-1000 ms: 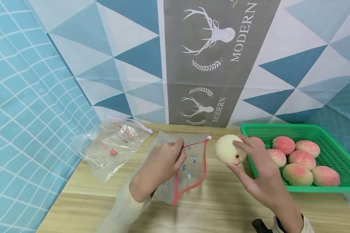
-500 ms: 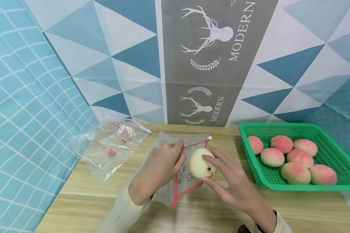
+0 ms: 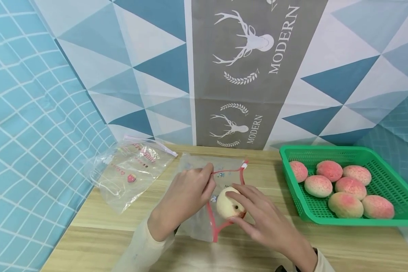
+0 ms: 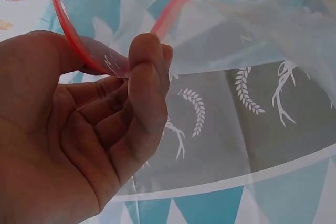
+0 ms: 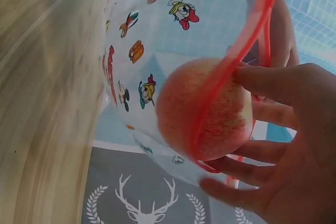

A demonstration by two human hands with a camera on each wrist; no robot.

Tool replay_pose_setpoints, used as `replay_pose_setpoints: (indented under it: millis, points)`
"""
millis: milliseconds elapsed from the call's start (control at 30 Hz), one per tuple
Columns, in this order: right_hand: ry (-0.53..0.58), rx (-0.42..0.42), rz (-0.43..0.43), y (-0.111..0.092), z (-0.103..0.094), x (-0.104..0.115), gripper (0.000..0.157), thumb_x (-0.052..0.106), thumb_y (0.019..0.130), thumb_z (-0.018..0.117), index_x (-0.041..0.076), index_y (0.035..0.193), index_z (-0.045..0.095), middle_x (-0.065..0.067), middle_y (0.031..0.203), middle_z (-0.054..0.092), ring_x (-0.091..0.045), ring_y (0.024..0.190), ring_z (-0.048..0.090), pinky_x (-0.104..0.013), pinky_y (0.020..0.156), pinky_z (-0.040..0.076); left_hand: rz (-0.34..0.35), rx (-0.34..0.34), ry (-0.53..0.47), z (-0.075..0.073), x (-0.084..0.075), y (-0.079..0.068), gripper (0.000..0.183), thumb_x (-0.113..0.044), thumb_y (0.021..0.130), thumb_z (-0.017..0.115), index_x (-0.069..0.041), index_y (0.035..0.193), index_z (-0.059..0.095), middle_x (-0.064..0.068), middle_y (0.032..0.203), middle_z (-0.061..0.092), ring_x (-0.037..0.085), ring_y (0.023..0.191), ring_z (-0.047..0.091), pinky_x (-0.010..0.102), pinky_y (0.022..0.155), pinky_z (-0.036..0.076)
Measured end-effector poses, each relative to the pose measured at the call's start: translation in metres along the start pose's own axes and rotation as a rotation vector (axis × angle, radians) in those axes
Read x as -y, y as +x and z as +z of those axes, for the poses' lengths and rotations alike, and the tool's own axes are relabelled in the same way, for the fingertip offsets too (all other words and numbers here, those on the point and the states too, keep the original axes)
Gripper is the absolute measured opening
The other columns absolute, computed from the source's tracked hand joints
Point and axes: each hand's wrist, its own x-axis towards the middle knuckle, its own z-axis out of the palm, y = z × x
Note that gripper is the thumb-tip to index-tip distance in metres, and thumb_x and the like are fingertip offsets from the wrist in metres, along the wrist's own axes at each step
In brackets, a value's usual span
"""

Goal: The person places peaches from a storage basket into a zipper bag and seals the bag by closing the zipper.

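Note:
My left hand (image 3: 187, 194) pinches the red-edged rim of a clear zip bag (image 3: 193, 230) printed with small cartoon figures, holding its mouth apart. In the left wrist view the red edge runs between thumb and fingers. A pale peach (image 3: 227, 204) with a dark stem pit is gripped by my right hand (image 3: 263, 215) at that mouth. The right wrist view shows the peach (image 5: 181, 103) partly inside the bag, its rosy side behind the red rim, with fingers and thumb around its outer end.
On the right stands a green plastic basket (image 3: 336, 221) with several pink peaches (image 3: 346, 206) in it. Another clear zip bag (image 3: 136, 162) with strawberry print lies flat at the left of the wooden table (image 3: 98, 241). A patterned cloth wall rises behind.
My right hand has carried the peach leftward from beside the basket into the bag's mouth. The left hand has stayed at the rim, and the bag's opening has shifted shape around the peach.

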Motion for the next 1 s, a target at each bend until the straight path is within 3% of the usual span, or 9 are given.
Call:
replay_pose_setpoints:
  millis: [200,500,733,1000]
  points:
    - [-0.003,0.103,0.072,-0.005,0.004,-0.002,0.057,0.041,0.076,0.067,0.023,0.127,0.047,0.006,0.129,0.044,-0.011,0.117,0.042,-0.032,0.087,0.045,-0.017,0.002,-0.019,-0.002,0.001,-0.001,0.015,-0.013,0.082,0.045,-0.015,0.068,0.042,-0.009,0.047,0.03,0.004,0.04,0.027,0.018,0.037,0.021]
    - [-0.045,0.129,0.158,-0.006,0.005,-0.006,0.057,0.049,0.074,0.065,0.02,0.122,0.052,0.008,0.12,0.048,-0.006,0.109,0.044,-0.027,0.08,0.048,0.002,-0.016,-0.028,-0.004,0.001,0.0,0.014,-0.013,0.081,0.046,-0.016,0.067,0.042,-0.009,0.047,0.029,0.004,0.04,0.028,0.019,0.037,0.022]
    - [-0.072,0.118,0.162,-0.005,0.0,-0.01,0.055,0.048,0.077,0.062,0.018,0.122,0.052,0.005,0.118,0.05,-0.006,0.103,0.046,-0.03,0.081,0.047,0.017,-0.023,-0.033,-0.005,0.002,0.001,0.015,-0.012,0.08,0.045,-0.015,0.066,0.043,-0.009,0.047,0.03,0.004,0.041,0.029,0.019,0.038,0.024]
    - [-0.017,0.068,0.107,-0.003,-0.006,-0.013,0.051,0.04,0.076,0.067,0.016,0.119,0.054,0.003,0.122,0.048,-0.011,0.112,0.045,-0.033,0.085,0.046,0.048,-0.094,-0.052,-0.01,0.004,0.002,0.015,-0.012,0.081,0.044,-0.015,0.066,0.044,-0.01,0.049,0.031,0.003,0.041,0.029,0.018,0.039,0.023]
